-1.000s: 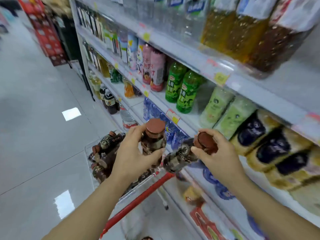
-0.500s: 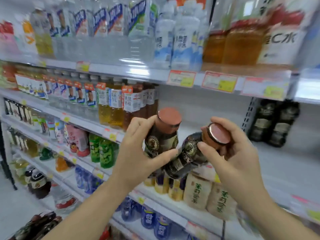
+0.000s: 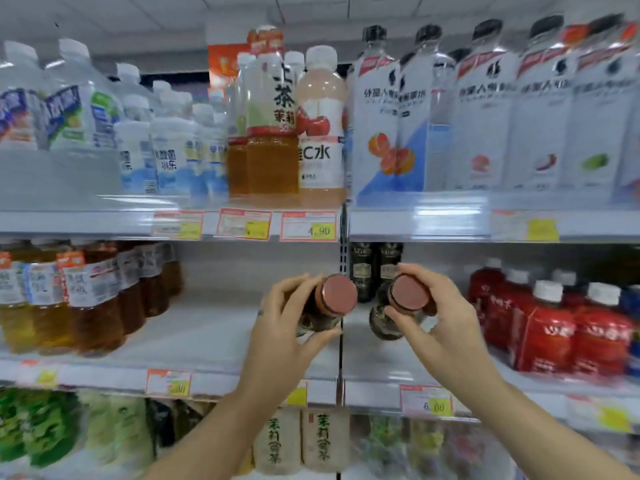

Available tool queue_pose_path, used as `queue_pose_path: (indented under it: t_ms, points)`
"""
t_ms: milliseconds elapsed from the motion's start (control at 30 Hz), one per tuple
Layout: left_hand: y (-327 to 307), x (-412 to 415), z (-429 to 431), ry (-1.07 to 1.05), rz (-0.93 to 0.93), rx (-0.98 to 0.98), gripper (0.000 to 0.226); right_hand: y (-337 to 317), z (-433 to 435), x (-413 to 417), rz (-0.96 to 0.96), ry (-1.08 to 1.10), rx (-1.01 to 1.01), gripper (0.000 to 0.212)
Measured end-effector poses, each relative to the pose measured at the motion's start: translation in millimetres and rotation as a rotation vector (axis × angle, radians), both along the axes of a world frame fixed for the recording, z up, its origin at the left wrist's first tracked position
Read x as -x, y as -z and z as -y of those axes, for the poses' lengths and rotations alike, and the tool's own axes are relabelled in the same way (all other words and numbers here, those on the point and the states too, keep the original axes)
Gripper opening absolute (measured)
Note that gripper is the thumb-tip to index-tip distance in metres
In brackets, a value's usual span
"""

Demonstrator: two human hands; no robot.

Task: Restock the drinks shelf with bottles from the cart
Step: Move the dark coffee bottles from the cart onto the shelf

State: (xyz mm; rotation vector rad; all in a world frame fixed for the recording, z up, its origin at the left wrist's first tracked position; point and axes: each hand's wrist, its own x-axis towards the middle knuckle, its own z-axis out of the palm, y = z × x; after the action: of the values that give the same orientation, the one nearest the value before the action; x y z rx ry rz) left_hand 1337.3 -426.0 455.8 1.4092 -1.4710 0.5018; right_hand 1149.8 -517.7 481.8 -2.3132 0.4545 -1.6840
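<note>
Head view: white shop shelves [image 3: 214,337]

White metal shelves [image 3: 207,341] fill the view in two bays, split by a slotted upright post [image 3: 343,261]. Red-and-yellow price tags [image 3: 308,226] sit along the shelf edges. A pale back panel [image 3: 242,265] shows behind the middle tier. Above runs a white panelled ceiling [image 3: 156,15], softly lit.
</note>
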Motion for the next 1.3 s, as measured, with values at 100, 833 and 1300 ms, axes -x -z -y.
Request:
queue_pose_path:
  t_ms: [100, 833, 1300]
  points:
    - [-1.6, 9.1, 20.2, 0.063, -0.059, -0.053, 0.064, -1.7, 23.5, 9.6, 0.098, 0.051, -0.169, 0.057]
    - [-26.6, 28.1, 153.8, 0.100, -0.577, -0.175, 0.059, -4.4, 116.0, -0.7, -0.044, -0.109, -0.647, 0.052]
    - [14.2, -5.2, 152.5, 0.359, -0.637, -0.536, 0.040, 34.7, 189.4, 6.5, -0.176, 0.016, -0.771, 0.072]
